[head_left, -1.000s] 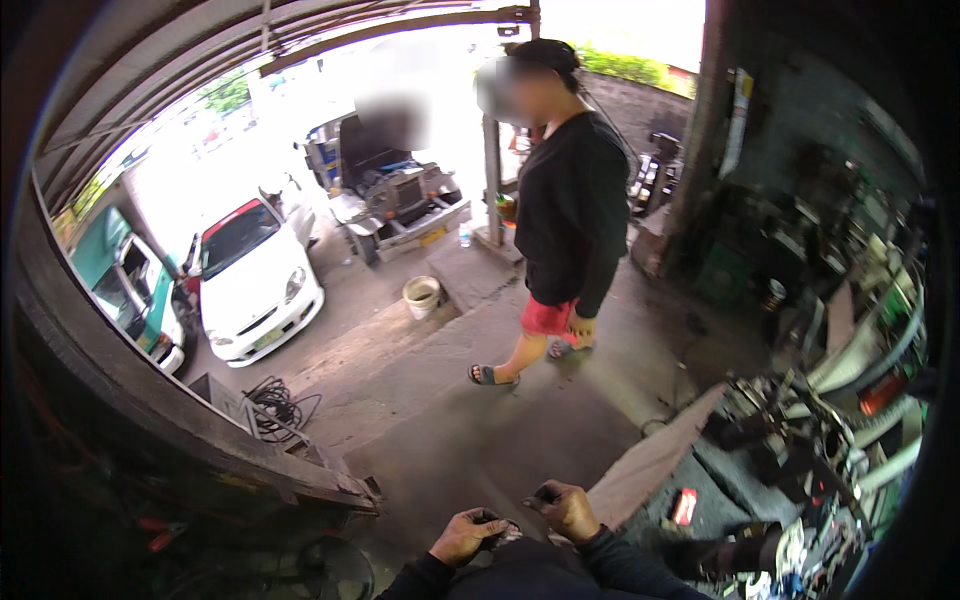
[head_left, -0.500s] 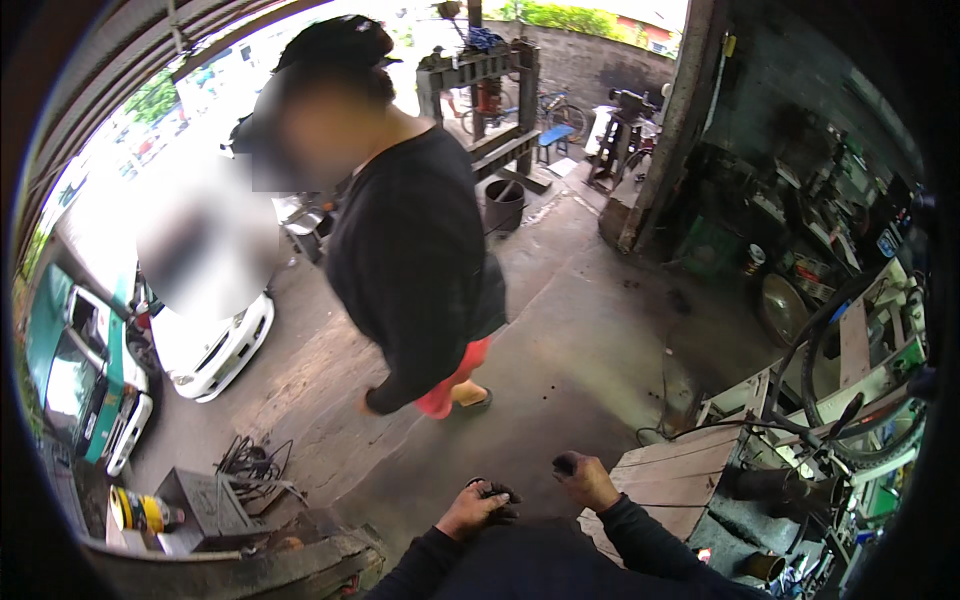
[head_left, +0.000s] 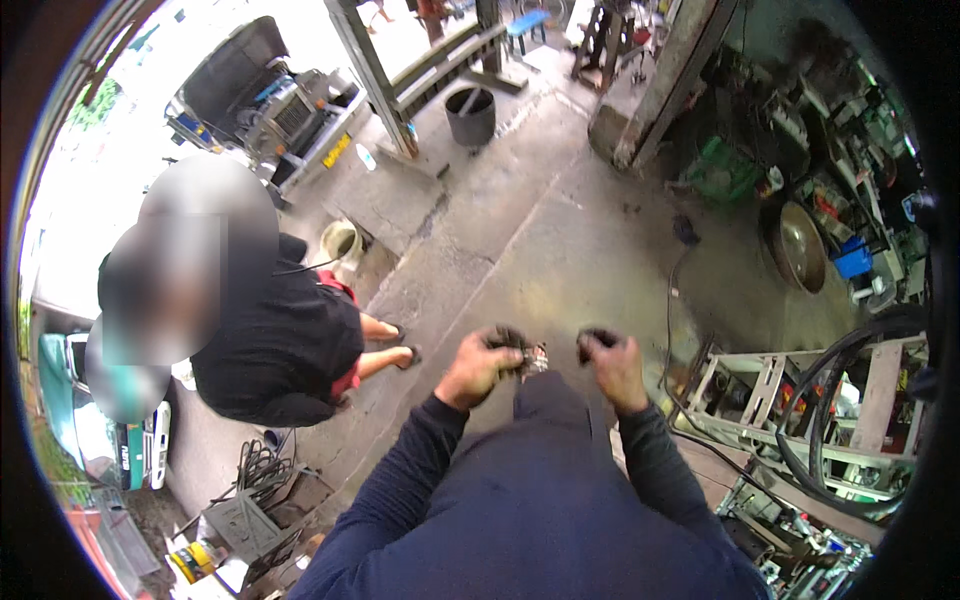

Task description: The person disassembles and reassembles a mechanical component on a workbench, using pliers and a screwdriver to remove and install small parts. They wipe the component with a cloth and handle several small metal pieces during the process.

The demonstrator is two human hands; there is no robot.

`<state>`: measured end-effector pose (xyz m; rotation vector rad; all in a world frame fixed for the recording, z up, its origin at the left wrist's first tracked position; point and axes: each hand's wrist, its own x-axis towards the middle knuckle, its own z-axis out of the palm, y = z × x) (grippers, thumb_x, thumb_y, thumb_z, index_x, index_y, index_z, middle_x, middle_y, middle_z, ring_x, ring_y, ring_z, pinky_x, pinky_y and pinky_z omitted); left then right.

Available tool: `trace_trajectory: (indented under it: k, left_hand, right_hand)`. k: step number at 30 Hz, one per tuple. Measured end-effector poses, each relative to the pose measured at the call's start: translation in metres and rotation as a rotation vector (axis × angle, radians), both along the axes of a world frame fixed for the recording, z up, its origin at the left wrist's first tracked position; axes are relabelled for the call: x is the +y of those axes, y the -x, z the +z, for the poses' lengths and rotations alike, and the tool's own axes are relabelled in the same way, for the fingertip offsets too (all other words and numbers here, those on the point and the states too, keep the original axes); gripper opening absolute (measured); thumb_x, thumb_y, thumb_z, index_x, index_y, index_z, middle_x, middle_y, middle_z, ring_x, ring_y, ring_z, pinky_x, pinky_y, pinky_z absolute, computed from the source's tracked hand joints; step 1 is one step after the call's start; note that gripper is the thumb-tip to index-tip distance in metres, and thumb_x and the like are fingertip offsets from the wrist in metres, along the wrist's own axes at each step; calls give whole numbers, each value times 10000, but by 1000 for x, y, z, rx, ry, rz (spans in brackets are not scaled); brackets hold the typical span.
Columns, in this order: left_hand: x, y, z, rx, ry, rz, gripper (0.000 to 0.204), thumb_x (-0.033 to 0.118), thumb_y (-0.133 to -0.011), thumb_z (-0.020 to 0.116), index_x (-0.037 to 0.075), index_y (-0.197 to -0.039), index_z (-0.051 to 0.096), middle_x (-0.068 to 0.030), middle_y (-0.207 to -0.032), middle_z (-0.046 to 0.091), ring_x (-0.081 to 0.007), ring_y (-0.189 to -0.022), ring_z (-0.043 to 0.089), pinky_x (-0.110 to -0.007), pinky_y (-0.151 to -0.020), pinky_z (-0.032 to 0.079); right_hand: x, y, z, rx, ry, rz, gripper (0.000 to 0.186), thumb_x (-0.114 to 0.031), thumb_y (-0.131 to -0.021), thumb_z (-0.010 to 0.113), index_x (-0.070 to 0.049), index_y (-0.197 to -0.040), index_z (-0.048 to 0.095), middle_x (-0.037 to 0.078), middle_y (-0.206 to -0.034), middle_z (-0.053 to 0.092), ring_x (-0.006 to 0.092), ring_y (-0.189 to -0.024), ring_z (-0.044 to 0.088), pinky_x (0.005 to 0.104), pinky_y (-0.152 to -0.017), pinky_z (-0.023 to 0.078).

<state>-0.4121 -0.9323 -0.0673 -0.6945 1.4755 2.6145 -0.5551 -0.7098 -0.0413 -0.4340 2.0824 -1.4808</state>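
My left hand (head_left: 480,368), its fingers blackened, pinches a small shiny metal part (head_left: 537,357) with a reddish spot. The part's exact kind is too small to make out. To its right, apart from it, my right hand (head_left: 616,368) has its fingers curled together with dark fingertips. Whatever it may hold is hidden. Both hands are in front of my body, above the concrete floor (head_left: 560,250).
A person in a black top (head_left: 290,340) stands at the left. A ladder-like frame (head_left: 765,390) with black hoses (head_left: 815,400) lies right. Behind are a dark bucket (head_left: 470,117), a pale bucket (head_left: 342,243) and a post (head_left: 680,80). A cable (head_left: 672,300) crosses the floor.
My view has tilted down and shifted. My hands now appear higher, and the small metal part shows in my left hand. The other person has moved to the left of the picture.
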Motion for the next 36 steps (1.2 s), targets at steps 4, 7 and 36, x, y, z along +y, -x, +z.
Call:
trace_trajectory:
  k: [4,7,36]
  left_hand:
    - [-35,100,65,119,-210,160,310,-40,-955,642,1,-1262,644,-195,-1250,741,-304,-1044,757,-442,-953,615]
    - [-64,166,89,152,-242,185,340,-40,-970,604,-19,-1309,600,-226,-1295,719,-316,-1090,756,-445,-978,620]
    - [-325,795,10,20,-129,294,215,211,-1032,752,37,-1138,681,-111,-959,773,-236,-804,759,-384,-734,635]
  right_hand:
    - [-49,109,32,-596,526,-199,258,-84,-965,778,26,-1191,718,139,-1111,768,240,-1001,750,388,-911,615]
    - [-86,179,59,-572,588,-14,215,-39,-962,784,23,-1158,720,122,-1073,778,227,-958,757,377,-888,619]
    - [-372,777,-27,-862,553,-111,206,-92,-1026,722,-3,-1212,708,109,-1096,784,215,-936,766,344,-833,629]
